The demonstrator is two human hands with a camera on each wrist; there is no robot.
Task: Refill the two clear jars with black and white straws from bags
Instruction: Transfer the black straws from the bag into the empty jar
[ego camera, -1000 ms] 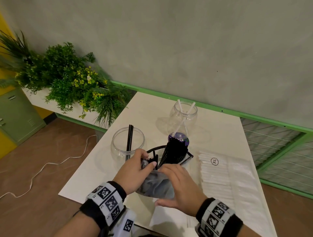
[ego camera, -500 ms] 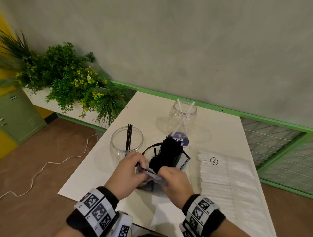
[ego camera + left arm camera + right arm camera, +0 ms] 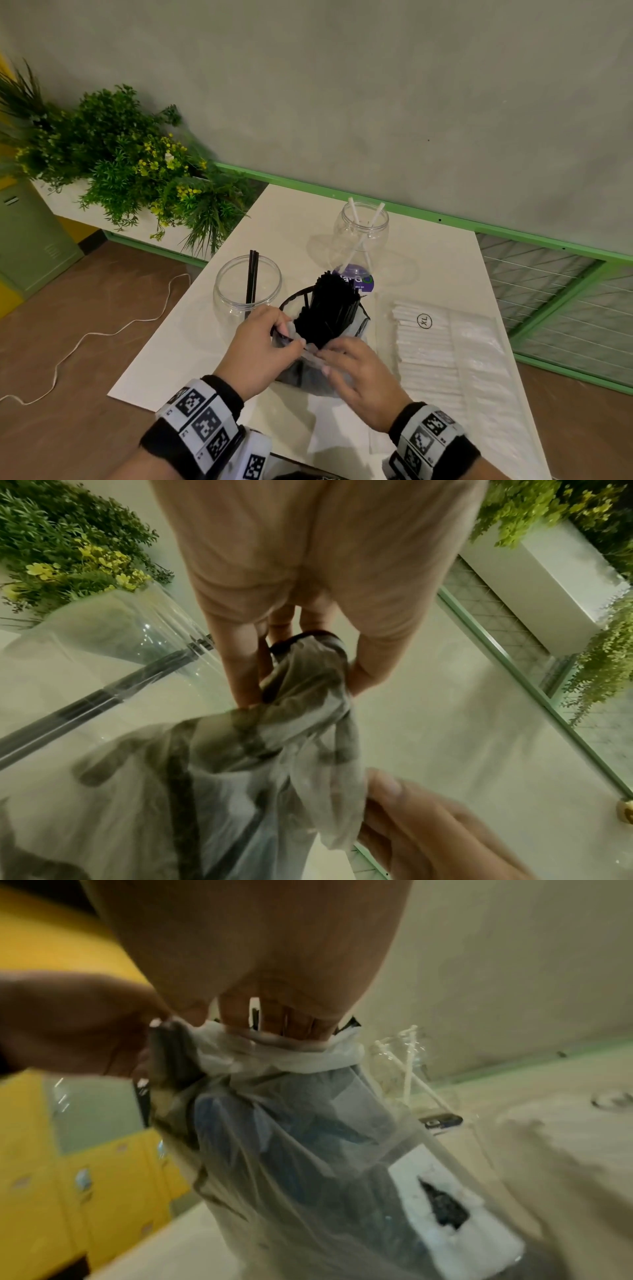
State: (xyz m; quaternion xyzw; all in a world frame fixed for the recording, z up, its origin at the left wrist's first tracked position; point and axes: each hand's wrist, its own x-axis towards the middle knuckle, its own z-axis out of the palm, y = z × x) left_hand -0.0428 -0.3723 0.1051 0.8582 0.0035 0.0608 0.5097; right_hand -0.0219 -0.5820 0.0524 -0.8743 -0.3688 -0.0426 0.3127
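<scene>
- Both hands are clamped on the clear plastic bag (image 3: 310,371) of black straws (image 3: 330,313): the left hand (image 3: 262,346) pinches its rolled rim on one side, the right hand (image 3: 356,368) pinches it on the other, thumbs almost touching.
- Compared with a second ago, the plastic has been pushed down and the black bundle stands further out of the mouth, upright and bare at the top; then the hands sat wrapped round the bag's body, now they are at its edge.
- In the left wrist view the plastic is bunched between the fingers (image 3: 240,669); in the right wrist view it is rolled into a thick white cuff under the fingers (image 3: 274,1020).
- This looks like the unwrapping step nearly done; the bundle seems ready to be lifted out.
- The wide jar (image 3: 247,287) with two black straws stands just left of the bag on the bench (image 3: 191,329), and is probably where this bundle goes.
- The narrower jar (image 3: 363,233) with two white straws stands behind the bag.
- The flat pack of white straws (image 3: 445,349) lies unopened to the bag's right, so that half of the task is not yet started.
</scene>
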